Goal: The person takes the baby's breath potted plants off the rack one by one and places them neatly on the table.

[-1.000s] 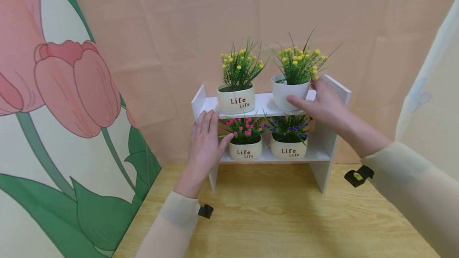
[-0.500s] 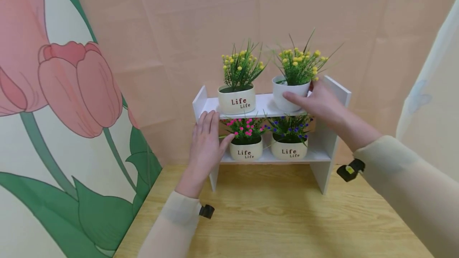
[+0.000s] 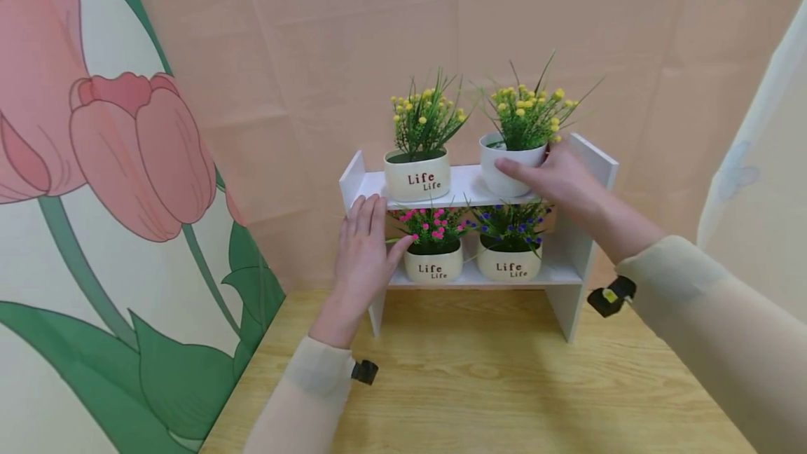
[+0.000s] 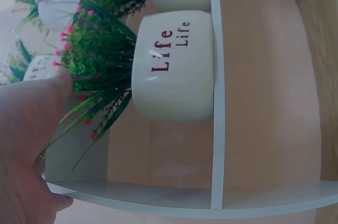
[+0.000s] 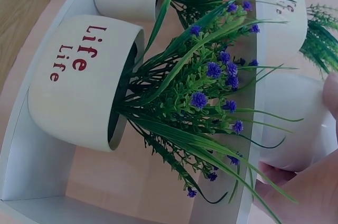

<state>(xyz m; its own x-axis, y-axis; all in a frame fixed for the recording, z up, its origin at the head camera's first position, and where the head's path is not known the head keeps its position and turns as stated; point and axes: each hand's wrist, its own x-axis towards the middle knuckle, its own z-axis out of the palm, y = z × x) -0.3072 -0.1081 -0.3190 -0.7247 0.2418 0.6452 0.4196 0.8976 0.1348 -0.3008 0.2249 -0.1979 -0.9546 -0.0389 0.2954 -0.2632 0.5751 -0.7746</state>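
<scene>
My right hand holds a plain white flowerpot of yellow flowers at the right of the upper shelf. The thumb lies across the pot's front and the other fingers go behind it. In the right wrist view the white pot shows beside my thumb. My left hand rests against the left end of the white shelf rack, fingers straight and thumb spread inward. In the left wrist view one fingertip shows at the outer face of the side panel. A cream "Life" pot with yellow flowers stands beside the white one.
On the lower shelf stand a cream pot with pink flowers and one with blue flowers. The rack stands on a wood-grain table. Pink cloth hangs behind, and a tulip-print panel is at left.
My right thumb has slid a little left and up across the white pot, and the right forearm has shifted left. The left hand keeps its place on the rack.
</scene>
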